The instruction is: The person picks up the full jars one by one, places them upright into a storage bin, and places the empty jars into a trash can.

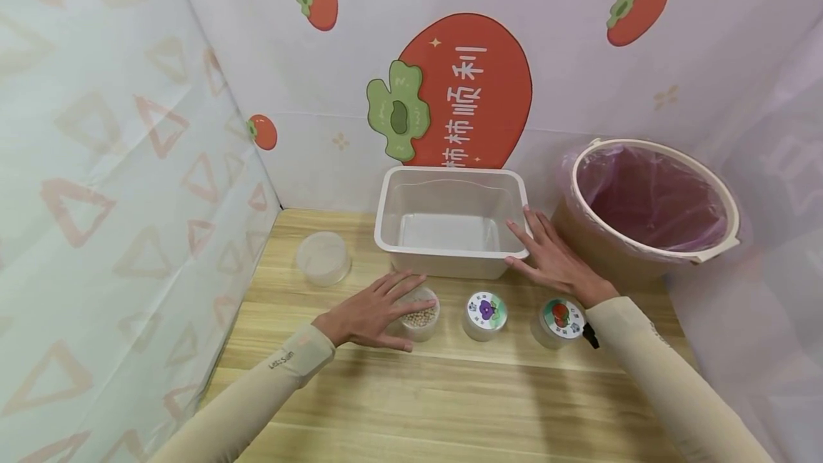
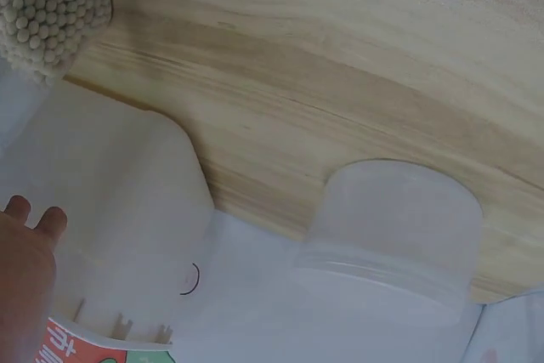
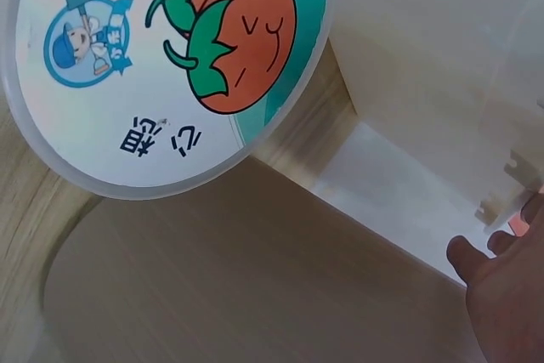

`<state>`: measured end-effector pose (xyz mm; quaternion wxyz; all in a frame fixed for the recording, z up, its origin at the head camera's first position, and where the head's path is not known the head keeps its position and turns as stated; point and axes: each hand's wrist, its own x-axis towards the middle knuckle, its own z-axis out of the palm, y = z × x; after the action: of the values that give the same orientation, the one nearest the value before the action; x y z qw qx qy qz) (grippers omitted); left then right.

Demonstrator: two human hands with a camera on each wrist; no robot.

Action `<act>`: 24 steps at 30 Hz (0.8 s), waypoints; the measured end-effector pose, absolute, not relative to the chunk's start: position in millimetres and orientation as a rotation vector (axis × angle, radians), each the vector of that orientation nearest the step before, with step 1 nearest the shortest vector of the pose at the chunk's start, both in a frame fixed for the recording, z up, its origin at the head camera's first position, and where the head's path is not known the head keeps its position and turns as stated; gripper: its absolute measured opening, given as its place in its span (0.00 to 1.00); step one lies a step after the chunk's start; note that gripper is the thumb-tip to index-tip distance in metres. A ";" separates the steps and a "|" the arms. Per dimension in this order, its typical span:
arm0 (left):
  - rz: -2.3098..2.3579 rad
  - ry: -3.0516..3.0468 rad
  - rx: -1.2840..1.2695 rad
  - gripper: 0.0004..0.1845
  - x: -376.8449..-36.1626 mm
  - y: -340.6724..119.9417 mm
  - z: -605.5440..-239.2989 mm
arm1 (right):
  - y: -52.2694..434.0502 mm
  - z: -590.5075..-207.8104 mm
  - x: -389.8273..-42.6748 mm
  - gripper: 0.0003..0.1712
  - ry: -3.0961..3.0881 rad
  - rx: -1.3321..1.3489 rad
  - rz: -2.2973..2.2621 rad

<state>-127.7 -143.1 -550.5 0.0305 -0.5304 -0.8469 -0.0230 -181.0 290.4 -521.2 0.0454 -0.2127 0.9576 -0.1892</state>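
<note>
My left hand (image 1: 369, 313) reaches over a clear round jar of cotton swabs (image 1: 419, 319), its fingers spread and overlapping the jar's top. The pale round swab tips fill the jar (image 2: 53, 10) at the corner of the left wrist view. At the right front corner of a white plastic bin (image 1: 450, 263), my right hand (image 1: 556, 263) has its fingers extended along the rim. Below that hand stands a jar with a persimmon-printed lid (image 1: 561, 319), large in the right wrist view. Another jar, with a purple-fruit lid (image 1: 486, 311), stands between the hands.
An upside-down-looking translucent tub (image 1: 323, 259) stands at the left on the wooden table (image 1: 411, 406). To the right is a beige trash bucket (image 1: 736, 213) lined with a purple bag. Printed white curtains (image 1: 308, 77) close off the back and sides.
</note>
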 end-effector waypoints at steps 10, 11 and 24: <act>0.005 -2.503 -1.591 0.44 -129.4 -145.5 -569.3 | 288.6 -520.2 -179.9 0.48 2.942 -0.641 -0.555; 0.003 -2.488 -1.587 0.44 -129.7 -145.7 -571.0 | 288.4 -520.2 -180.0 0.48 2.943 -0.643 -0.554; -0.030 -2.468 -1.551 0.41 -132.7 -142.4 -578.8 | 288.2 -521.0 -180.1 0.46 2.934 -0.647 -0.579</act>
<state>-132.7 -142.4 -578.8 0.1128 -0.5287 -0.8412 -0.0103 -180.1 288.2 -521.0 0.0410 -0.2114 0.9581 -0.1891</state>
